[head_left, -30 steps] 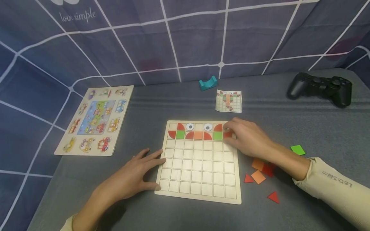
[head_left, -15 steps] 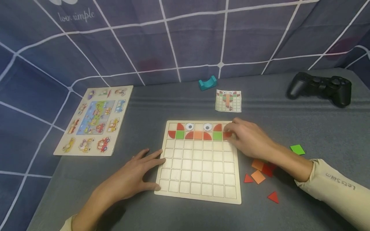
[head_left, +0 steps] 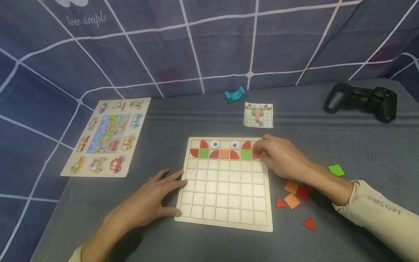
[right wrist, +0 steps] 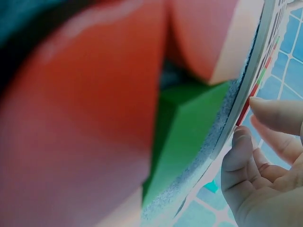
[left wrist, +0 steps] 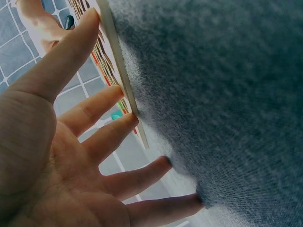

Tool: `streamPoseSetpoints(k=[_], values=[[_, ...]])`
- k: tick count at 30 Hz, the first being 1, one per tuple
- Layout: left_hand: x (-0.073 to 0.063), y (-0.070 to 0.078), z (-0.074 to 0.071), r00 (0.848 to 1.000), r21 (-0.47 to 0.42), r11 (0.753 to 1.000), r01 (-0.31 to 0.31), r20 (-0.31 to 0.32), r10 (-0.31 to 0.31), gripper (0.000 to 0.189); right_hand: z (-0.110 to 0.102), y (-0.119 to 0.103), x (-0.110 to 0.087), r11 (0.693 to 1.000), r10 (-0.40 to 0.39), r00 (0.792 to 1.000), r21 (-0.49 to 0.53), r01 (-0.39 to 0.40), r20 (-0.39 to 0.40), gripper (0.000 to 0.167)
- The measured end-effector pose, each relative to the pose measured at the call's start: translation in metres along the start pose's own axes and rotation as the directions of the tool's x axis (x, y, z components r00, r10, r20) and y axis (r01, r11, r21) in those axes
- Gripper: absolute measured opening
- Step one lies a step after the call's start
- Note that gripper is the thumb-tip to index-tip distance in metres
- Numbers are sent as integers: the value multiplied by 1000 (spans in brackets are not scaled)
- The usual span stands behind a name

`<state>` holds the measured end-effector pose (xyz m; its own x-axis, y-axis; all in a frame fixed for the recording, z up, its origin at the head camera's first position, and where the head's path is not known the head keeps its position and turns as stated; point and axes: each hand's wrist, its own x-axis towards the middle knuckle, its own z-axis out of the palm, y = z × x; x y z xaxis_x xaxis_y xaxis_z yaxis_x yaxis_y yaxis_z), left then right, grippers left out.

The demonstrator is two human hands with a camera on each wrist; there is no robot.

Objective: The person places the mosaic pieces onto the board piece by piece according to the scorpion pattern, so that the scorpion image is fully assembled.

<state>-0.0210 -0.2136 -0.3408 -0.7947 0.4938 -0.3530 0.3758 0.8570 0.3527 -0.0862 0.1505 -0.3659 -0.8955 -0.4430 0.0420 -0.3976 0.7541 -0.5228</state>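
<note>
A pale wooden grid board (head_left: 228,198) lies flat on the grey cloth. Red quarter-circles, green squares (head_left: 246,154), an orange square (head_left: 224,153) and two googly-eye pieces (head_left: 234,145) fill parts of its top two rows. My left hand (head_left: 145,200) has its fingers spread, with thumb and two fingertips on the board's left edge; the left wrist view shows the other fingertips on the cloth. At the right end of the second row, my right hand (head_left: 284,156) pinches a red quarter-circle piece (right wrist: 244,111) between thumb and finger. The fingers partly cover that corner.
Loose orange squares (head_left: 291,201), red triangles (head_left: 309,223) and a green square (head_left: 336,170) lie right of the board, partly under the forearm. Behind it sit a pattern card (head_left: 258,115) and a teal holder (head_left: 235,95). A vehicle puzzle (head_left: 108,136) lies left, a game controller (head_left: 361,100) back right.
My right fingers shift very slightly at the red quarter-circle piece. My left hand and the board stay where they were.
</note>
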Motion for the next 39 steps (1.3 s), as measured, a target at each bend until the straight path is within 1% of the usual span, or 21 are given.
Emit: streamPoseSetpoints(k=[4,10,16,21,27,30,32,34,37,39], values=[[0,0,1,1000,-7,1000,2,1,-2,78,-1,1,-2,1000,-15,1000,8,15,-17,23],[-2,-3,0,1000,-25,999,-23,15,23,81,-6,5,-9,999,-31,998,32,33,-50,19],[-3,-6,-2,998,-31,998,-46,43,48,88,-18,11,-25,999,-7,999,31,8,-35,22],[-4,-7,-3,997,-34,998,-51,60,53,97,-28,21,-38,1000,-14,998,18,15,-63,24],[-4,-7,-2,998,-35,998,-50,41,51,101,-35,35,-54,999,-27,994,22,29,-109,24],[-4,-7,-1,998,-18,998,-54,26,55,100,-39,41,-61,999,-22,994,21,24,-111,26],[-4,-7,0,998,-12,998,-56,22,56,98,-41,46,-66,999,-20,995,28,23,-96,27],[-4,-7,1,998,-4,998,-57,19,57,97,-44,50,-71,999,-22,998,40,24,-64,27],[-4,-6,0,998,-3,998,-55,23,55,97,-47,57,-79,999,-18,1000,48,18,-4,28],[-4,-6,-1,998,-5,999,-53,29,53,97,-48,61,-83,999,-3,999,51,1,44,28]])
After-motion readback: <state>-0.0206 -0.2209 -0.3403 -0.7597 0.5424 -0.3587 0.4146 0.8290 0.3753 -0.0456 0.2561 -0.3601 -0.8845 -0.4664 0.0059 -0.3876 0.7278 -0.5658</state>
